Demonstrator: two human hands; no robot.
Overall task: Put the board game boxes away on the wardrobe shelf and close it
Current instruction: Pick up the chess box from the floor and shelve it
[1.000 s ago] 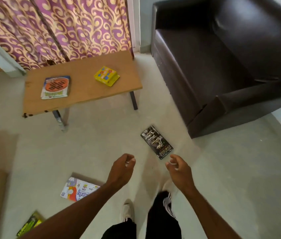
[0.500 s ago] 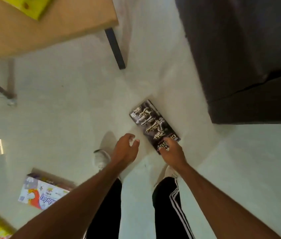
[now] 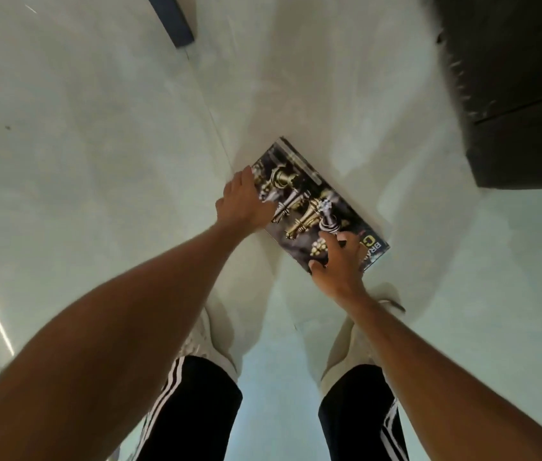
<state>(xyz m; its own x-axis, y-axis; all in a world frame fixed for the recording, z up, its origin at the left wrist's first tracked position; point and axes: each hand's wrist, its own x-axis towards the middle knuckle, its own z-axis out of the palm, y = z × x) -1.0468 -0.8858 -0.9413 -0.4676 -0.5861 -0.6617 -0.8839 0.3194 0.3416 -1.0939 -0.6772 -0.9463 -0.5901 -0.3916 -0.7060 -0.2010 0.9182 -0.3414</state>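
A dark chess box [image 3: 309, 207] lies flat and closed on the pale floor [image 3: 96, 144]; the left hand [image 3: 243, 202] and right hand [image 3: 337, 266] grip its opposite edges.

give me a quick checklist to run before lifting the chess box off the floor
1. Left hand on the long left edge of the chess box: ok.
2. Right hand on the near end of the box: ok.
3. Fingers hooked under the box: cannot tell, undersides hidden.
4. Box lid shut: cannot tell; box lies flat on the floor.
5. Clear of the sofa: ok, bare floor between them.
6. Shoes off the box: ok.
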